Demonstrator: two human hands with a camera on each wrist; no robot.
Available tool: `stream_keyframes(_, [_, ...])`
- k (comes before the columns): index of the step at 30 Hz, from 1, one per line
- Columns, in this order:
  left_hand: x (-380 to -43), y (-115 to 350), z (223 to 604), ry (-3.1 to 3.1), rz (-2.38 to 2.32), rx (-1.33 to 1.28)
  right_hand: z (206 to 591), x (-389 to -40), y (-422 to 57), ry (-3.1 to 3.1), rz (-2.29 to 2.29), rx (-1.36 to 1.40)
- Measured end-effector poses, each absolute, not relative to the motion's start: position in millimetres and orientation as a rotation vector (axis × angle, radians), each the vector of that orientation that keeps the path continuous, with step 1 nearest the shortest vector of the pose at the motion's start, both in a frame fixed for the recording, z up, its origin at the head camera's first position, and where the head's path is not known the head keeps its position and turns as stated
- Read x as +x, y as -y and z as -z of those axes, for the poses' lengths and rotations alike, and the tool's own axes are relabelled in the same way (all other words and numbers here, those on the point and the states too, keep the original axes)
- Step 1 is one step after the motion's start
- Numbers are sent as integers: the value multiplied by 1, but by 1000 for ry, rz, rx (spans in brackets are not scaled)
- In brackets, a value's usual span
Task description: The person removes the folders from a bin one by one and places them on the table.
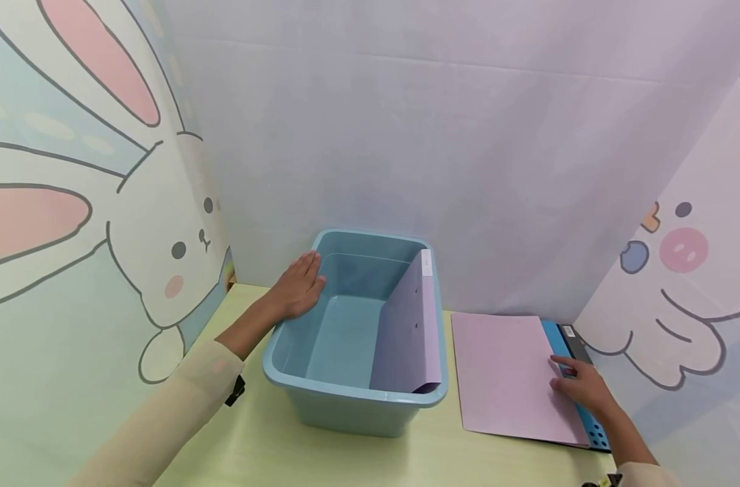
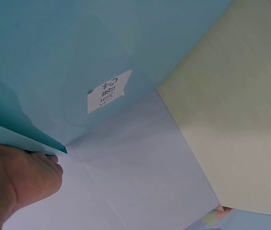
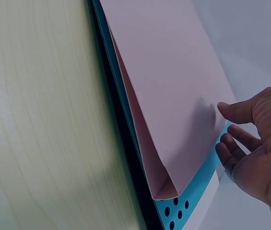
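My left hand [image 1: 297, 287] rests on the left rim of a blue plastic tub [image 1: 354, 406], its fingers straight and together. In the left wrist view that hand [image 2: 25, 177] lies against the tub's rim. Inside the tub, a lilac file folder [image 1: 406, 325] stands on edge along the right wall, a white label on its spine. Over the right edge of a pink file folder [image 1: 504, 379] is my right hand [image 1: 583, 385], thumb and fingers spread apart. The right wrist view shows its thumb tip right at the folder's edge. The pink folder lies flat upon a blue folder [image 3: 193, 179] and a black one [image 1: 573, 341].
A pale wooden table [image 1: 254, 446] carries the tub and the stack. A handwritten white label [image 2: 109, 91] sticks to the tub's outer wall. Fabric backdrops surround the table, with a printed rabbit [image 1: 157, 237] on the left and a printed white character [image 1: 686, 304] on the right.
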State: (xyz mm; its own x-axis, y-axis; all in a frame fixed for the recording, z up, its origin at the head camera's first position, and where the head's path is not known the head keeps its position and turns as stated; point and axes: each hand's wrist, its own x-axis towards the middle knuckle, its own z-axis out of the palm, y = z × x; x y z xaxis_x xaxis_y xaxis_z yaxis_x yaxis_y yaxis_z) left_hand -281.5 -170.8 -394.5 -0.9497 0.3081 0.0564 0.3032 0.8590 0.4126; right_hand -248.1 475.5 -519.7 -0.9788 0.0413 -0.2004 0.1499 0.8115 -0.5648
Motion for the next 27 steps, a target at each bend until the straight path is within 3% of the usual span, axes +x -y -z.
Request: stream_keyframes(27, [-284, 171, 396, -3011, -631, 479, 491, -265, -426, -2979, 916, -57])
